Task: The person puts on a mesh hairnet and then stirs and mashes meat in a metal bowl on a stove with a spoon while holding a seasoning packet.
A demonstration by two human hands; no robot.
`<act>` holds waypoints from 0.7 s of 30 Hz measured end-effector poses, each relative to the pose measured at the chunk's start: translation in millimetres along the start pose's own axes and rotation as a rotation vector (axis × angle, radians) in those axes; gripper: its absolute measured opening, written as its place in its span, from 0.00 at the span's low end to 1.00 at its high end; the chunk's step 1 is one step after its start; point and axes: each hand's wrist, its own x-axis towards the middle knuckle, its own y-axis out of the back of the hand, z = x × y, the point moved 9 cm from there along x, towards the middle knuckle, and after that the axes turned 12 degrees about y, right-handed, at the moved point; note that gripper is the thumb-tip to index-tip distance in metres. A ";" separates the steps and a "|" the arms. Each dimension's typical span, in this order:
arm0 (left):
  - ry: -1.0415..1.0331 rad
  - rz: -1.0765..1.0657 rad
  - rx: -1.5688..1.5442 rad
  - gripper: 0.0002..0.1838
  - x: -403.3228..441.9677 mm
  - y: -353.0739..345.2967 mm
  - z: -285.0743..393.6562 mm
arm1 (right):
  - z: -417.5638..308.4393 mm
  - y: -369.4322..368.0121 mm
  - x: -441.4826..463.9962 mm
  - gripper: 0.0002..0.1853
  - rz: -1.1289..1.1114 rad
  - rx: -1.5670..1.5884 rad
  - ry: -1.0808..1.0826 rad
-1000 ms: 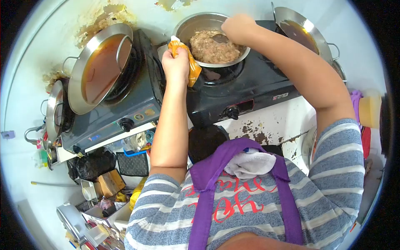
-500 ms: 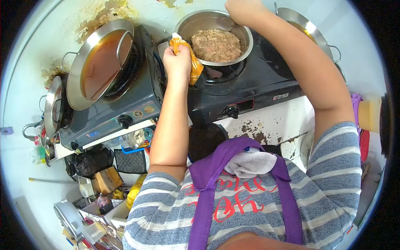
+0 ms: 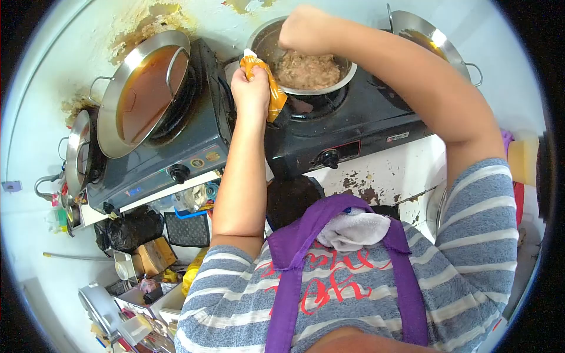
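A metal bowl (image 3: 318, 91) stands on the right-hand stove, holding a lumpy brown mixture like minced meat (image 3: 309, 72). At the bowl's left rim, my left hand (image 3: 250, 88) is closed on an orange cloth with white patterning (image 3: 273, 91); whether it also grips the rim underneath is hidden. My right hand (image 3: 306, 30) is over the left back part of the bowl, its fingers curled into a fist just above the mixture. Anything inside those fingers is hidden.
To the left, a wide two-handled pan (image 3: 109, 126) of reddish-brown liquid rests on another stove (image 3: 203, 126). Another pan (image 3: 406, 22) is at the back right, behind my forearm. A smaller pan (image 3: 76, 144) sits far left. Boxes and a black bag (image 3: 134, 229) are below.
My right hand has moved left and down, from beyond the bowl's back right rim to over the mixture. My left hand keeps its grip on the cloth. The mixture's surface looks disturbed.
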 end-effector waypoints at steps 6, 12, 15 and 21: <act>0.009 0.031 0.024 0.09 1.7 2.3 -2.8 | 5.2 1.7 -40.9 0.09 -0.075 0.011 0.102; 0.039 0.020 -0.011 0.10 -0.4 0.8 -1.9 | 11.9 16.9 -70.8 0.06 -0.052 0.135 -0.036; 0.046 0.047 0.047 0.10 3.5 3.0 -4.2 | 7.3 -16.5 -70.5 0.05 -0.068 0.148 -0.077; 0.044 0.039 0.025 0.10 0.2 2.8 -3.7 | 27.5 11.6 -61.2 0.07 0.020 0.091 -0.222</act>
